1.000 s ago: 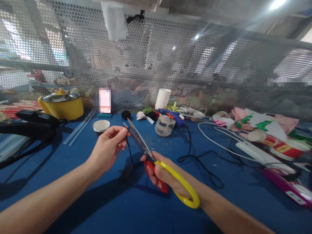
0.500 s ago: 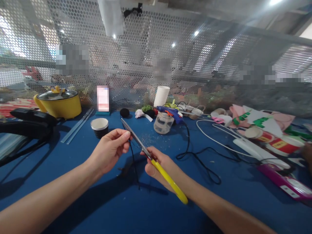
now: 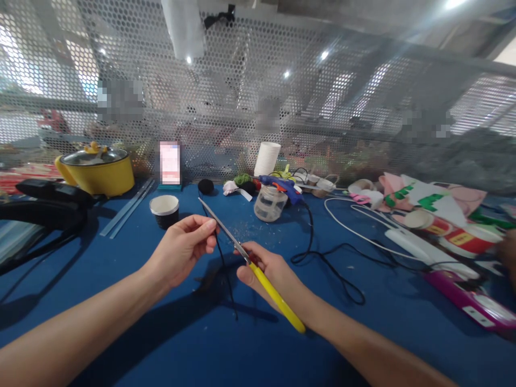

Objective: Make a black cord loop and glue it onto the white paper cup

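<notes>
**Scissors closed at a black thread over the blue table**

The left hand point(image 3: 183, 248) pinches a thin black thread point(image 3: 226, 269) between thumb and forefinger, the other fingers curled loosely under. The thread hangs down from the pinch, just beside the blades, and its lower end trails toward the table point(image 3: 121, 279) between the two hands.

The right hand point(image 3: 264, 271) is clenched around the handles of the scissors point(image 3: 242, 252). A yellow handle sticks out along the wrist, and a bit of red shows under the fingers. The blades lie together as one thin line, pointing up and left, passing right by the left fingertips. Whether they touch the thread there cannot be told.

Behind the hands, near the left one, stands a paper cup point(image 3: 164, 209) with a dark sleeve. Farther back sits a black pompom point(image 3: 206, 186). A clear jar point(image 3: 271, 202) stands right of centre with a blue glue gun point(image 3: 282, 185) resting across its top; the gun's black cord point(image 3: 322, 258) loops over the table, near the right forearm. A white roll point(image 3: 267, 158) stands upright by the mesh wall point(image 3: 258, 97). At far left is a yellow pot point(image 3: 97, 172) with a lid, and in front of it a black strap. At right lie a white cable point(image 3: 363, 231), paper cut-outs and a purple box point(image 3: 471, 306).
</notes>
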`<state>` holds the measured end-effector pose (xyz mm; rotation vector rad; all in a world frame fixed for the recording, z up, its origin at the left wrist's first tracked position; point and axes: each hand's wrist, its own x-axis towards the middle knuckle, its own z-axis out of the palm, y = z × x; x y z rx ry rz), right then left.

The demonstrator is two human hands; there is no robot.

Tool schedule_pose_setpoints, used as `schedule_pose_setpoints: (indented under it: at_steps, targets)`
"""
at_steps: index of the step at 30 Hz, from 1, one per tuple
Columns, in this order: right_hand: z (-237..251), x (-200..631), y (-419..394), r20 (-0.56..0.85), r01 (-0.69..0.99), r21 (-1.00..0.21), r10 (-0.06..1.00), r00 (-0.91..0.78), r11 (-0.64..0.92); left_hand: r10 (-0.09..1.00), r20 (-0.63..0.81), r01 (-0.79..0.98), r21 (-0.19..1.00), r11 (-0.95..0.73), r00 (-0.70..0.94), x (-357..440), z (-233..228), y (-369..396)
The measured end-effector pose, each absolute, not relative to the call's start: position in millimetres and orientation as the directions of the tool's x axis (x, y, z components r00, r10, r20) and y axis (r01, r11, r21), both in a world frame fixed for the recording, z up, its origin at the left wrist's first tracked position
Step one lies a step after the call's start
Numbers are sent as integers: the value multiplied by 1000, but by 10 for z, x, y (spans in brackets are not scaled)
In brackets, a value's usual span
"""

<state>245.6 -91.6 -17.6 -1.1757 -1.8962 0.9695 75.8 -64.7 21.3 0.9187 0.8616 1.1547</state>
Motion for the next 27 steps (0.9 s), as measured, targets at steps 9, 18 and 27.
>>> schedule_pose_setpoints:
  at_steps: [9, 18, 27]
  targets:
    - [-139, 2611, -817, 80, 506, -843, 973, -216, 182, 985, -62, -261, 960, 104, 163, 716, 228, -608]
    - [-138, 2824, -625, -66, 989, -149, 997, -30, 20, 916, -43, -221, 965, 141, 399, 653, 306, -614]
    - [296, 2403, -846, 368, 547, -663, 859, -357, 512, 924, -40, -14, 999, 49, 379, 723, 305, -677]
